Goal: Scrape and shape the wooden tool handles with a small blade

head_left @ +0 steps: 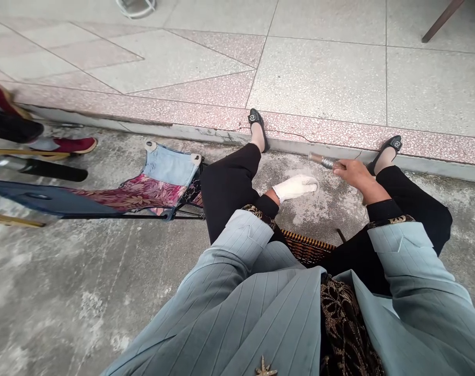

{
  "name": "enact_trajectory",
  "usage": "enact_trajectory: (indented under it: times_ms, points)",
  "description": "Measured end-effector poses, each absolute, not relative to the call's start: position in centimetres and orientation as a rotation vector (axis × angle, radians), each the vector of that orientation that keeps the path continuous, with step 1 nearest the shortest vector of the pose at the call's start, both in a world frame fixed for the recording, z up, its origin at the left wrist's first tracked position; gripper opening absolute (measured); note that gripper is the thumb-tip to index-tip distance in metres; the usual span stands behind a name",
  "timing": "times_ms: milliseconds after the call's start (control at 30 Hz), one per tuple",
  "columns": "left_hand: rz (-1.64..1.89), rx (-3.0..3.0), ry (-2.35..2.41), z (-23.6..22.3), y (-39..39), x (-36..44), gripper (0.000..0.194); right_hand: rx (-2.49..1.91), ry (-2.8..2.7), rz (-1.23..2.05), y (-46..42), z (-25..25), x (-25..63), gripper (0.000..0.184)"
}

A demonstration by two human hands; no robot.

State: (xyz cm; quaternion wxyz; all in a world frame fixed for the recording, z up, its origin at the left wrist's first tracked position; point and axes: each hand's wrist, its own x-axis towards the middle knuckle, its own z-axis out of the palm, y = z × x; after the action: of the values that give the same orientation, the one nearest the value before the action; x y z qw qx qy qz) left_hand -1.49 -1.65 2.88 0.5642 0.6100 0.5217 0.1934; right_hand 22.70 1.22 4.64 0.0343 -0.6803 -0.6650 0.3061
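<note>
My left hand, in a white knit glove, hovers between my knees over the concrete. Its fingers are curled together, and I cannot make out whether anything is inside. Bare, my right hand is closed around a short brown rod with a silvery wrapping. The rod points left, toward the space above the gloved hand. The two hands are apart. Below them, between my thighs, part of a woven brown and yellow seat shows.
To the left stands a low folding chair with floral and blue fabric. Beyond it are another person's red shoes and a dark cylinder. My feet rest at a raised tiled step. A furniture leg stands at upper right.
</note>
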Motion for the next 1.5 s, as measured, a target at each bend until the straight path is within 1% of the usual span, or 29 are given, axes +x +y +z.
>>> enact_trajectory:
  times_ms: [33, 67, 100, 167, 233, 300, 367, 433, 533, 600, 667, 767, 833, 967, 1033, 1067, 1133, 1200, 1233, 1300, 1333, 1400, 1433, 1500]
  points:
    - [0.406, 1.486, 1.188, 2.9, -1.5, -1.5, 0.021, -2.126, -2.211, 0.894, 1.1, 4.7, 22.5, 0.029]
    - [0.35, 1.539, 1.139, 3.0, -1.4, -1.6, 0.019, -2.124, -2.358, 0.919, 1.0, 4.8, 22.3, 0.027]
    - [0.302, 1.58, 1.097, 3.0, -1.3, -1.7, 0.016, -2.087, -2.478, 1.012, 0.8, 4.9, 22.2, 0.025]
    - [0.282, 1.616, 1.082, 3.1, -1.0, -1.9, 0.01, -1.945, -2.618, 1.312, 0.5, 5.1, 22.3, 0.019]
    - [0.311, 1.624, 1.128, 3.0, -0.8, -2.0, 0.007, -1.694, -2.626, 1.697, 0.3, 5.5, 22.7, 0.016]
    - [0.34, 1.629, 1.182, 2.9, -0.6, -2.0, 0.01, -1.403, -2.493, 1.999, 0.1, 5.9, 23.0, 0.024]
    - [0.362, 1.621, 1.225, 2.7, -0.5, -2.1, 0.017, -1.218, -2.241, 2.09, -0.1, 6.5, 23.1, 0.037]
    - [0.382, 1.61, 1.253, 2.5, -0.5, -2.2, 0.022, -1.206, -1.938, 2.0, -0.2, 7.0, 22.9, 0.045]
    - [0.373, 1.653, 1.235, 2.0, -0.4, -2.3, 0.02, -1.232, -1.514, 1.813, -0.2, 7.2, 22.4, 0.043]
    - [0.349, 1.694, 1.197, 1.7, -0.4, -2.3, 0.018, -1.256, -1.342, 1.707, 0.0, 6.6, 22.0, 0.044]
    - [0.322, 1.712, 1.132, 1.3, -0.5, -2.1, 0.02, -1.322, -1.285, 1.622, 0.2, 5.8, 21.9, 0.045]
    - [0.288, 1.68, 1.001, 0.8, -0.7, -1.7, 0.027, -1.506, -1.349, 1.497, 0.7, 4.6, 22.0, 0.042]
    - [0.298, 1.699, 0.958, 0.6, -0.8, -1.5, 0.029, -1.698, -1.504, 1.363, 0.9, 4.4, 22.0, 0.039]
    - [0.236, 1.946, 0.991, 0.3, -0.7, -1.5, 0.024, -2.104, -2.067, 0.838, 0.8, 5.0, 21.7, 0.038]
    - [0.136, 2.057, 0.98, 0.3, -0.7, -1.5, 0.02, -2.255, -2.342, 0.685, 0.6, 5.5, 21.4, 0.037]
    - [0.088, 2.092, 0.976, 0.4, -0.7, -1.5, 0.02, -2.317, -2.487, 0.717, 0.5, 5.7, 21.4, 0.035]
    - [0.01, 2.124, 0.998, 0.7, -0.5, -1.6, 0.024, -2.294, -2.795, 0.992, 0.2, 5.9, 21.4, 0.028]
    - [-0.011, 2.082, 1.048, 1.1, -0.3, -1.8, 0.027, -2.027, -2.956, 1.454, 0.0, 5.9, 21.8, 0.023]
    - [0.009, 2.021, 1.078, 1.3, -0.1, -2.0, 0.026, -1.831, -2.932, 1.679, 0.0, 5.9, 22.0, 0.024]
    - [0.089, 1.881, 1.129, 1.6, 0.3, -2.4, 0.024, -1.488, -2.708, 1.964, 0.2, 6.0, 22.6, 0.032]
    - [0.128, 1.818, 1.144, 1.7, 0.4, -2.6, 0.024, -1.375, -2.554, 2.026, 0.3, 6.1, 22.8, 0.038]
    - [0.175, 1.743, 1.15, 1.8, 0.6, -2.9, 0.024, -1.254, -2.261, 2.033, 0.5, 6.3, 23.1, 0.047]
    - [0.196, 1.716, 1.15, 1.7, 0.6, -2.9, 0.025, -1.247, -2.119, 2.006, 0.6, 6.4, 23.1, 0.048]
    - [0.255, 1.637, 1.151, 1.4, 0.5, -2.8, 0.025, -1.274, -1.822, 1.932, 0.5, 6.4, 22.8, 0.045]
